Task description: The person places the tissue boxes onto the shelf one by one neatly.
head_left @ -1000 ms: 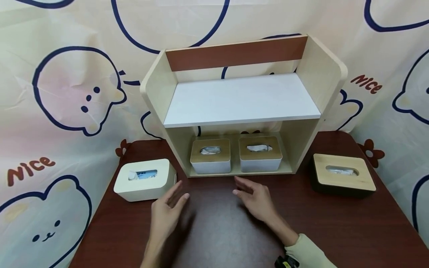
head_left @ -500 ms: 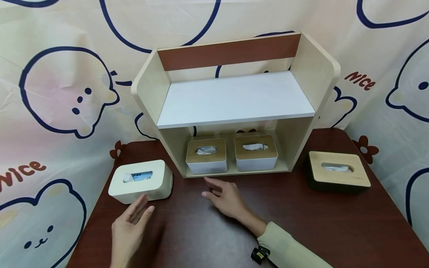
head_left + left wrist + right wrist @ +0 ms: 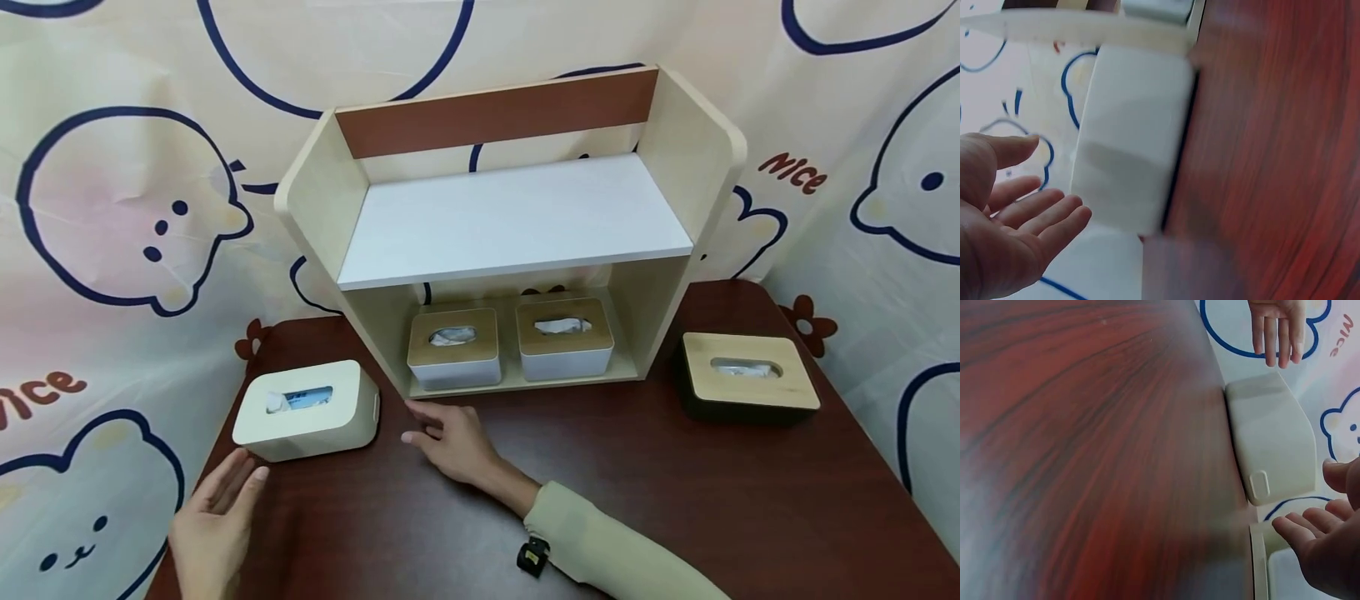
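Two bare hands are above the brown table [image 3: 420, 533] in the head view, and on this table stands a shelf [image 3: 517, 217]. To the left of the shelf is the cream tissue box [image 3: 307, 427]. The left hand [image 3: 210, 529] is farther left from the shelf, near the box's front corner, its fingers relaxed and its thumb apart. The right hand [image 3: 456, 447], below a pale sleeve [image 3: 615, 542], is just before the shelf's front left corner, thumb and fingers apart. On the shelf's lower level are a left brown-lidded box [image 3: 453, 357] and a right brown-lidded box [image 3: 565, 343]. To the right of the shelf is a black box [image 3: 750, 390] with wooden top.

In the left wrist view, the left hand's fingers are stretched; beyond the cream tissue box is the shelf.

In the right wrist view, a small gap separates the left fingertips from that box. The right hand is near the shelf; whether it touches, I cannot tell.
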